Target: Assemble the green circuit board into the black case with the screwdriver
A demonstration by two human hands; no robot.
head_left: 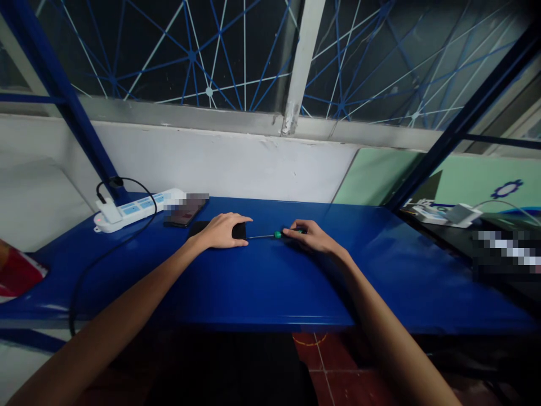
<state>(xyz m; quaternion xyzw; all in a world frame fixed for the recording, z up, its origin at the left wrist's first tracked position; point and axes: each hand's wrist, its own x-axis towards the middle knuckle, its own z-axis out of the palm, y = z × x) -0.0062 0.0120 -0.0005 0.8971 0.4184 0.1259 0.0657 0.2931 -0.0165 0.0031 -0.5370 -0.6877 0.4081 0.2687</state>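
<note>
My left hand (pixel 220 230) lies over a dark, block-shaped object (pixel 239 231) on the blue table, with thumb and fingers gripping its two sides. Much of that object is covered by the hand, and I cannot make out its kind. A screwdriver (pixel 277 234) with a green handle and thin metal shaft is held in my right hand (pixel 310 237), fingers closed round the handle. Its shaft points left, almost level, and the tip reaches the right end of the dark object. Whether it sits in a screw is too small to tell.
Behind my left hand lies a phone (pixel 188 211), next to a white power strip (pixel 141 208) with a charger and a black cable (pixel 114 252) running over the table's (pixel 262 287) left side. A red packet (pixel 19 270) is at far left. Blue frame posts rise at both sides.
</note>
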